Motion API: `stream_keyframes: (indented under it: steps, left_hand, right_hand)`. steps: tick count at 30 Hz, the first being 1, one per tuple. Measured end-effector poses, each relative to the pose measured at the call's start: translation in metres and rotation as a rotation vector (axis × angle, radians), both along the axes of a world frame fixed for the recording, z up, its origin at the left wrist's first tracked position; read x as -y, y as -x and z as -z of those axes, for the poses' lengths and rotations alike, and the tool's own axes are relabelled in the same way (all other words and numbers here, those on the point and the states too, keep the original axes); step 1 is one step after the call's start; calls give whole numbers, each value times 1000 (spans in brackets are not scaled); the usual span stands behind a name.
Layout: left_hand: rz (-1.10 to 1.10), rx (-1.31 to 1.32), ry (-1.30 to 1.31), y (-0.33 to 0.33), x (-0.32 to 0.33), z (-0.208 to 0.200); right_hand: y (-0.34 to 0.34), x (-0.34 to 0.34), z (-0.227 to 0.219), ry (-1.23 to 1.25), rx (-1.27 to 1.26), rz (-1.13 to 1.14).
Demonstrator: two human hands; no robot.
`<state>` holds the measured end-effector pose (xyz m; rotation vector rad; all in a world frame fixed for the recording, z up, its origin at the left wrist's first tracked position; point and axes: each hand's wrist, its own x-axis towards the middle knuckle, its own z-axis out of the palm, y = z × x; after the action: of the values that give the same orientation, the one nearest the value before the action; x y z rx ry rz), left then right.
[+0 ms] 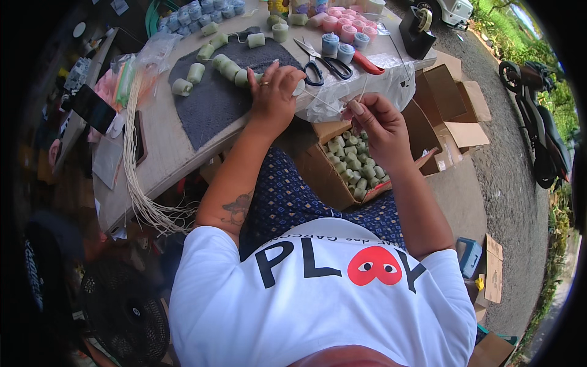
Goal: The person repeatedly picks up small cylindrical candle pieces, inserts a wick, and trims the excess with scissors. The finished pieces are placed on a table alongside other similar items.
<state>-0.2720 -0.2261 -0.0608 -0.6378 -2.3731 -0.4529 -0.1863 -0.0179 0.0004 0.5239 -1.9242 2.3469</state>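
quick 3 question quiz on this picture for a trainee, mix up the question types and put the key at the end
1. What is the right hand pinching?
2. True or false: the scissors lie on the table.
3. What colour are the pieces in the filled cardboard box? a) pink b) green c) blue

Key: 1. A white cord; 2. True; 3. b

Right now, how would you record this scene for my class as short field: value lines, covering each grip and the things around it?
Left grip: at one end of a row of green cylinders
Right grip: pinching a pale string
Under the row: grey cloth
Tool nearby: scissors, blades parted
Below table: open carton holding more green cylinders
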Motion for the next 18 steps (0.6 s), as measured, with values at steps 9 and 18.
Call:
stream_keyframes:
  steps: [9,18]
  left_hand:
    - [-17,28,76,-2,-8,13]
    - [69,-88,-65,-7,-5,11]
  right_hand:
    - [1,-22,29,-100,177,151]
    - [3,-27,25,-67,122,84]
